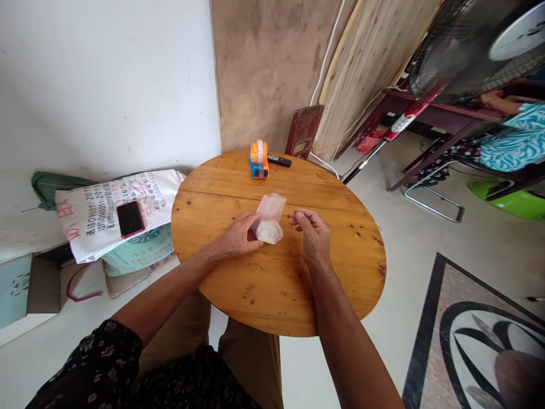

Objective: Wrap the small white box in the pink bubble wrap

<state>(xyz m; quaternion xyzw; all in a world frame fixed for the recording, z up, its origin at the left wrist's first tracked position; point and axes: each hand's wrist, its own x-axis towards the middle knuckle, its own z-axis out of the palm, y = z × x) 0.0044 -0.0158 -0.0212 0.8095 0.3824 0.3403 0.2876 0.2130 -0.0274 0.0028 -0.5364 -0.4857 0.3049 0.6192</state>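
Observation:
A small bundle in clear, whitish plastic that looks like bubble wrap (269, 232) lies near the middle of the round wooden table (255, 289). From it, a loose flap of the same plastic (272, 207) stretches away from me. My left hand (238, 236) holds the bundle at its left side, thumb near and fingers behind. What is inside the wrap is hidden. To the right, apart from the bundle, my right hand (315, 234) is raised a little over the table. Its fingers are curled, with thumb and forefinger pinched together; anything between them is too small to make out.
An orange and blue tape dispenser (259, 160) stands at the table's far edge beside a black remote (280, 161). Left, a phone (130, 219) rests on printed sacks (97, 207). A fan (464, 51) and a seated person (515, 139) are at the right.

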